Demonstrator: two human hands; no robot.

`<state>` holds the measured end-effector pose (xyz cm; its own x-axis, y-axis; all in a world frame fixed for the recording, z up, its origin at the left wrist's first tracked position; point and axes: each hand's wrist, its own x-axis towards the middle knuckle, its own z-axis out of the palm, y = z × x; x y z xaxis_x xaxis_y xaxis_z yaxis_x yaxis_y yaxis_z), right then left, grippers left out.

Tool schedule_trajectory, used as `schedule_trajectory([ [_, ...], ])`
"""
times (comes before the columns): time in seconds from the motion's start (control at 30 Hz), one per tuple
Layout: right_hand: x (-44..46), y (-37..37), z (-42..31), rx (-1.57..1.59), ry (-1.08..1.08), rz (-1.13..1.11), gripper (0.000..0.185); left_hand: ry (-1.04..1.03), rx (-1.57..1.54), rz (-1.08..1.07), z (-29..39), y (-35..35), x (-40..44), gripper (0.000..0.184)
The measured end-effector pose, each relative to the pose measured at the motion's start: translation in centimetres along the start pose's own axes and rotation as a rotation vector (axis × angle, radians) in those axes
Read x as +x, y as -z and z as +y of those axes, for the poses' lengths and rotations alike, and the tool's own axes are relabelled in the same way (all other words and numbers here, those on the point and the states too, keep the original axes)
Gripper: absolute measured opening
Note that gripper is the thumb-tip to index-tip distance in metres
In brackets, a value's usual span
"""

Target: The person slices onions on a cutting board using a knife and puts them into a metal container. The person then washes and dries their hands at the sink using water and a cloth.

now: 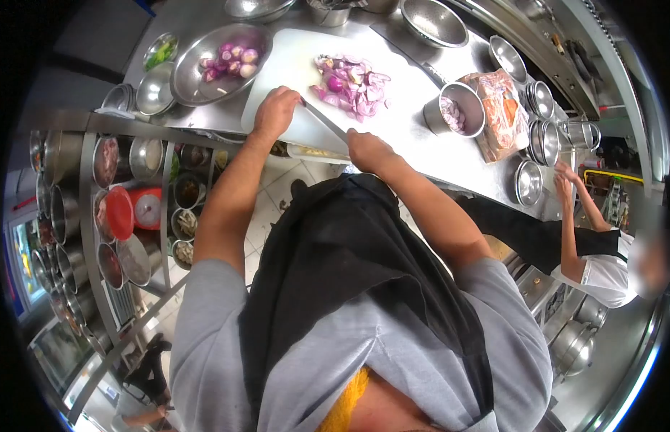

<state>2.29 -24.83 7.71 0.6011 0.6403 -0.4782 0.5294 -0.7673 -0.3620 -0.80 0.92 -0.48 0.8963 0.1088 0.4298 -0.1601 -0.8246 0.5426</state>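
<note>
A kitchen knife [325, 120] is held slantwise between my two hands over the near edge of the white cutting board [282, 57]. My left hand [276, 113] is closed around one end, where a bit of dark handle shows. At the other end, the fingers of my right hand [371, 152] are curled in against the blade; their exact grip is partly hidden. Beyond the knife, a loose pile of sliced and peeled red onions [353, 85] lies on the board. Whole peeled red onions [234, 59] sit in a large metal bowl [187, 79] to the left.
Right of the board stand a metal pot [437, 119] with cut onion inside and a plastic-wrapped package [502, 115]. A cleaver-like blade [400, 43] lies behind the board. Several metal bowls [528, 183] line the right side. A co-worker [594, 259] stands at the right; shelved containers [137, 252] are lower left.
</note>
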Motion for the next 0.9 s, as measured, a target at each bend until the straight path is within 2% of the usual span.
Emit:
schedule_trajectory([
  [0.13,0.8,-0.2,0.6,0.000,0.008,0.005,0.026,-0.003,0.023,-0.013,0.1,0.3,0.2,0.008],
  [0.2,0.4,0.5,1.0,0.018,-0.059,0.015,0.027,-0.002,0.052,-0.022,0.4,0.6,0.8,0.008],
  [0.3,-1.0,1.8,0.3,0.058,-0.066,0.025,0.028,0.007,0.032,0.080,2.6,1.1,4.0,0.006],
  [0.4,-1.1,0.8,-0.1,0.027,0.040,0.000,0.028,0.032,0.033,0.025,5.2,0.8,7.7,0.010],
  [0.47,-0.6,-0.1,-0.4,0.019,0.043,-0.027,0.029,0.155,0.254,-0.395,6.7,-0.1,9.5,0.020],
  [0.57,-0.5,-0.4,-0.9,0.045,0.005,-0.046,0.032,0.137,0.321,-0.461,4.8,-4.5,9.6,0.029],
  [0.83,-0.1,-0.7,0.9,0.094,-0.053,-0.035,0.032,0.162,0.294,-0.461,6.1,-3.1,10.0,0.034],
  [0.9,0.2,-0.6,1.9,0.083,-0.064,-0.031,0.031,0.326,0.135,-0.413,7.8,-0.8,10.0,0.035],
])
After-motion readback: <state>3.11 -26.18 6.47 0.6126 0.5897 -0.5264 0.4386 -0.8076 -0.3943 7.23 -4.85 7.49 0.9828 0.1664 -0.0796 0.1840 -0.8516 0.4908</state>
